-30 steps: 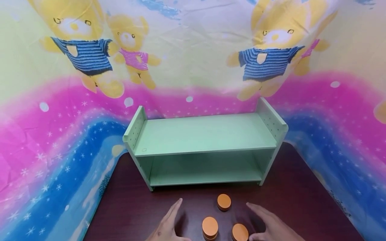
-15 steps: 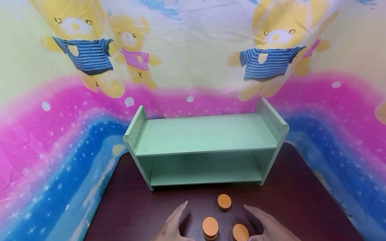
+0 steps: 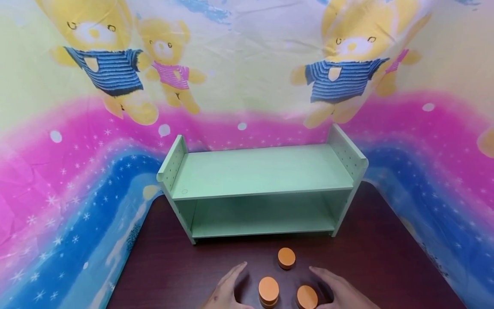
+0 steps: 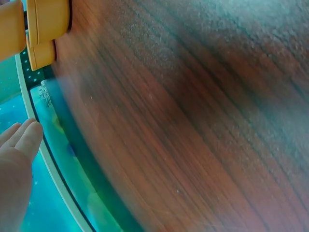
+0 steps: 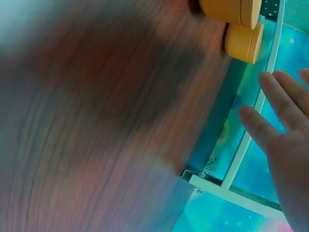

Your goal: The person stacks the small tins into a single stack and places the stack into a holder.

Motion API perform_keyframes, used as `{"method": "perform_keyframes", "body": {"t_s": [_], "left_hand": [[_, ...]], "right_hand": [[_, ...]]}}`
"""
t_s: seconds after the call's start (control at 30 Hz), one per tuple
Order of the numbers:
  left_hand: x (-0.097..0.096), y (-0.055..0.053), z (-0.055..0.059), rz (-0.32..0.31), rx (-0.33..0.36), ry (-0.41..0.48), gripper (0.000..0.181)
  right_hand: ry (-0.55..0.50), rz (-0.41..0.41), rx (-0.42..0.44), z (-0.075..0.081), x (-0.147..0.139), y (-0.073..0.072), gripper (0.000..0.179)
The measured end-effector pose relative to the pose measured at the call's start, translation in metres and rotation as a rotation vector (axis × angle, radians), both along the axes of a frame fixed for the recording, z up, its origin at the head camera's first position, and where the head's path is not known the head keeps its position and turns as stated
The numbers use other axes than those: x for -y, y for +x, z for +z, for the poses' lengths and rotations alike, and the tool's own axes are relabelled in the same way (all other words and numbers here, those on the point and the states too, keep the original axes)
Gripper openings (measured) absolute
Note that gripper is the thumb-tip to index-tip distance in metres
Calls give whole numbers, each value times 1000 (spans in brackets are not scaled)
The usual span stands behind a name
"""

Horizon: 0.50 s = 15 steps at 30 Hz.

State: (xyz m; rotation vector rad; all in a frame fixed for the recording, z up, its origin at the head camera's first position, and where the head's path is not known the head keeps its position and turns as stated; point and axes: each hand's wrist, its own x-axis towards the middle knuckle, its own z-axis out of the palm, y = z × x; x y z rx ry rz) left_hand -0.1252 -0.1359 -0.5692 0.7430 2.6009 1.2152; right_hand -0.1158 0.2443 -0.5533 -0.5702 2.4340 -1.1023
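Three round orange jars with lids stand on the dark table: a back jar, a front left jar and a front right jar. To their left is my left hand, fingers extended and slightly bent, apart from the front left jar. My right hand lies on the other side, its thumb close by the front right jar. Both hands hold nothing. In the left wrist view the jars appear at the top corner, above the hand. The right wrist view shows a jar beyond spread fingers.
Behind the jars stands a pale green two-tier shelf with raised side panels. The table is dark reddish brown wood. A cloth printed with teddy bears hangs around the back and sides.
My left hand has moved right and my right hand slightly left, so both are nearer the jars. Jars and shelf stay where they were.
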Motion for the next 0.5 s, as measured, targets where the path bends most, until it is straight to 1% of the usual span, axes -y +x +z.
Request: {"method": "perform_keyframes", "body": {"t_s": [0.17,0.33,0.5], "left_hand": [[-4,-2,-3,2,56,-12,98],[-9,-4,-7,-15,74,-16,95],[-13,-7,-9,-33,108,9,92]], "right_hand": [[-51,-1,70,-4,1,-4,79],[-86,20,62,-9,1,-5,75],[-105,41,56,-14,2,-5,71]]}}
